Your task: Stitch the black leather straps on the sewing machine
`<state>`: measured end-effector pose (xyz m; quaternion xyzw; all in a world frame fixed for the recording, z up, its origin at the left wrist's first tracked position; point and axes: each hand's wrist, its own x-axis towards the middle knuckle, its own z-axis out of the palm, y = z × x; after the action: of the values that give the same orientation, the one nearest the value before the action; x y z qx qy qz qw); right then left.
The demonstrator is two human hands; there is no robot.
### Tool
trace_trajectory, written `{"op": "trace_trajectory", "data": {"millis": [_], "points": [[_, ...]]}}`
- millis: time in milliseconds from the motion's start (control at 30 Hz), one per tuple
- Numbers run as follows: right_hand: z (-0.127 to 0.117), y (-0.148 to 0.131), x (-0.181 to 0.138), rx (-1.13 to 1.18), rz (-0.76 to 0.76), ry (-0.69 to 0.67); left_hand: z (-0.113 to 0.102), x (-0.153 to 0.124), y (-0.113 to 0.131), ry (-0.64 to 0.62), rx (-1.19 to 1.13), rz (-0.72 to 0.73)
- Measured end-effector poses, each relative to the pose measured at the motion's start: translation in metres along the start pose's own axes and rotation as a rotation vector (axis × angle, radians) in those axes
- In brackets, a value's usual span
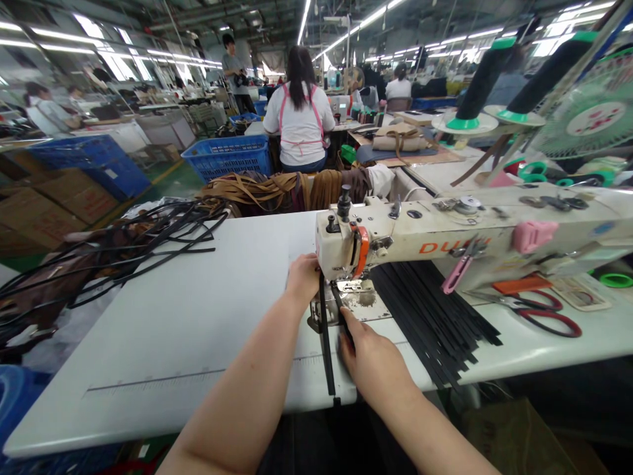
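A sewing machine point(346, 244) with an orange guard stands in front of me on a white table. My left hand point(302, 280) is at the left side of its head; the fingertips are hidden behind the machine. From beside that hand a narrow black strip point(325, 343) runs toward the table's front edge. My right hand point(368, 353) is closed on a second black strap point(338, 300), which leads up under the presser foot by the metal needle plate point(370, 300). Right of the plate, a bundle of black straps point(425, 316) lies under the machine arm.
Red-handled scissors point(548, 316) and a pink thread snipper point(457, 272) are at the right. Loose black straps point(182, 231) hang over the table's left end. Brown straps point(277, 191) are piled behind. Black thread cones point(482, 86) stand upper right. A person point(301, 119) sits ahead.
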<state>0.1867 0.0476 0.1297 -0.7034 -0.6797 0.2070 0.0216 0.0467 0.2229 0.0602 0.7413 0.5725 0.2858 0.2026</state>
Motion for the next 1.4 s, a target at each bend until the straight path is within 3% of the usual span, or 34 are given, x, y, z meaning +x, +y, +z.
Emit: {"op": "trace_trajectory", "data": {"millis": [567,900,1133,1400], "points": [[0.003,0.0,0.0,-0.022,-0.004,0.003,-0.001,0.0,0.0,0.011,-0.053,-0.032],[-0.001,-0.004,0.003,-0.121,-0.007,-0.048,-0.002,0.0,0.001,0.034,-0.048,0.032],[-0.007,-0.007,-0.001,-0.254,-0.019,-0.054,-0.015,-0.001,0.011,0.027,-0.082,-0.05],[-0.002,-0.004,-0.006,-0.305,-0.059,-0.013,-0.022,-0.002,0.014,0.141,-0.262,-0.118]]}}
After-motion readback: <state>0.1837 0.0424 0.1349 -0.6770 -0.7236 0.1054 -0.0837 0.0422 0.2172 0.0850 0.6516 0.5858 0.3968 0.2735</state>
